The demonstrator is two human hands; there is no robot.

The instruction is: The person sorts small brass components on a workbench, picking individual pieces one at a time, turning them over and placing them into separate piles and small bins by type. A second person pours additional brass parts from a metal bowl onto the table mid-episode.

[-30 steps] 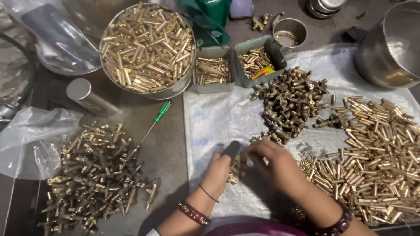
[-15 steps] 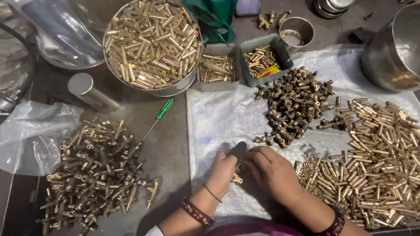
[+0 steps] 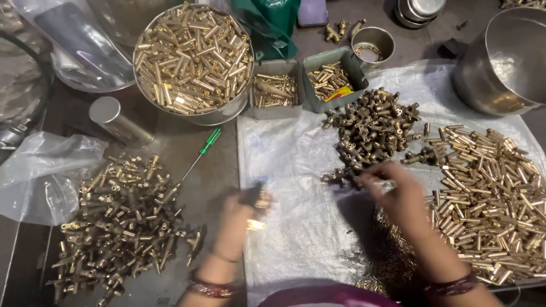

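Hands (image 3: 242, 213) apart over white sheet (image 3: 290, 165)

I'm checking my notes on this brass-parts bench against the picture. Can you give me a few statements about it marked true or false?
1. The right hand reaches to the near edge of the dark fittings pile. True.
2. The left hand is empty. False: it holds a small dark and brass part.
3. The green-handled screwdriver lies on the white sheet. False: it lies on the bare table, left of the sheet.
4. The round metal bowl is full of brass tubes. True.
5. Both small square trays are empty. False: each holds brass pieces.
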